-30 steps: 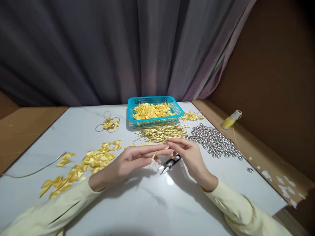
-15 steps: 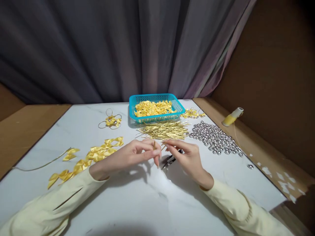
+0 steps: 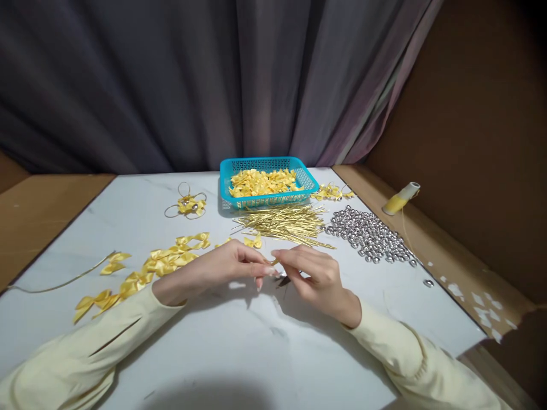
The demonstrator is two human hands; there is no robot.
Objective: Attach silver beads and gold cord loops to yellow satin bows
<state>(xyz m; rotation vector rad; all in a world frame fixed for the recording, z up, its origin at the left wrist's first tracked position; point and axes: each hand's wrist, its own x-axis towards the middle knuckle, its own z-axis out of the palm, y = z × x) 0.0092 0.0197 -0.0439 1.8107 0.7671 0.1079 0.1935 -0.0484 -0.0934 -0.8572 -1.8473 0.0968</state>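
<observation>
My left hand [image 3: 222,267] and my right hand [image 3: 314,273] meet at the middle of the white table [image 3: 239,341]. Both pinch a short gold wire piece [image 3: 272,261] between their fingertips. The small scissors [image 3: 285,280] lie under my right hand, mostly hidden. Just beyond the hands lies a pile of gold wire pieces [image 3: 284,223]. A single yellow ribbon bow [image 3: 254,241] lies near the left fingertips.
A blue basket [image 3: 267,182] of yellow bows stands at the back. Silver bells [image 3: 370,236] are heaped at right, a yellow thread spool [image 3: 399,199] beyond them. A strung row of bows [image 3: 145,270] and a finished bow ornament [image 3: 188,206] lie at left.
Both hands have dropped lower toward the table and closer together on the gold wire. My right hand now covers most of the scissors.
</observation>
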